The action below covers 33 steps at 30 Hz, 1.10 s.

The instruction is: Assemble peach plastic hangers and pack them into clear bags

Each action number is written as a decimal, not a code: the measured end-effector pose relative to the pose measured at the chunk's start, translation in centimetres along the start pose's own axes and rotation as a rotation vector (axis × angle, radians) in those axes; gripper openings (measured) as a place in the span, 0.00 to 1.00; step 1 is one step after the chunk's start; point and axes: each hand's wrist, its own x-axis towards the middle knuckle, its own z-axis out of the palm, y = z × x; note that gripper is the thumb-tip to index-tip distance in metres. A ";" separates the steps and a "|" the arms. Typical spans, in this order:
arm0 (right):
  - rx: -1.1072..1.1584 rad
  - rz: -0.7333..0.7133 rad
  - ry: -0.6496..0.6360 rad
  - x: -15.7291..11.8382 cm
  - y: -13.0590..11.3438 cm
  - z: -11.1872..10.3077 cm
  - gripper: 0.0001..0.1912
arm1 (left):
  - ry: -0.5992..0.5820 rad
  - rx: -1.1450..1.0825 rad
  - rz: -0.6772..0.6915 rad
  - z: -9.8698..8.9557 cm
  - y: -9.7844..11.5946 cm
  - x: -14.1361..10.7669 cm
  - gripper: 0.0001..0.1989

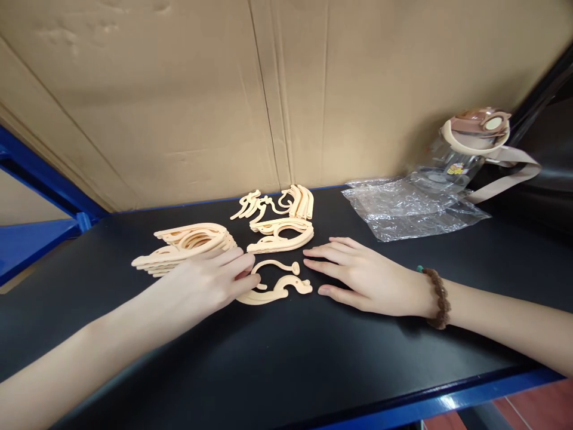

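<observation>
My left hand point(217, 278) is closed, its thumb and fingers bent together over the left side of a slim curved beige hanger hook point(275, 263). Just below the hook, a thicker curved hanger arm point(275, 292) lies on the black tabletop, its left end partly hidden by the same hand. My right hand point(356, 272) rests palm down to the right of these pieces, fingers stretched out and holding nothing. Beyond my left hand is a stack of beige hanger arms point(192, 239). A smaller stack of hanger arms point(282, 236) sits behind the hook.
Farther back lie several loose hooks point(250, 206) and a group of curved pieces point(302, 202). Clear plastic bags point(394, 209) spread at the right rear, with a transparent strapped bottle point(465, 146) standing on them. A cardboard wall point(201, 107) closes off the back; a blue frame edges the table.
</observation>
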 end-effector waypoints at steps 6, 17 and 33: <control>0.015 -0.005 0.010 0.0 0.0 0.0 0.23 | -0.044 -0.247 -0.094 -1.4 -0.7 1.2 0.16; -0.002 -0.016 0.017 -0.2 0.0 0.0 0.23 | -0.226 -0.219 -0.716 -0.4 -4.3 13.3 0.25; -0.016 -0.011 -0.025 -0.2 0.2 -0.1 0.24 | -0.407 -0.303 -0.874 3.4 -5.8 19.3 0.17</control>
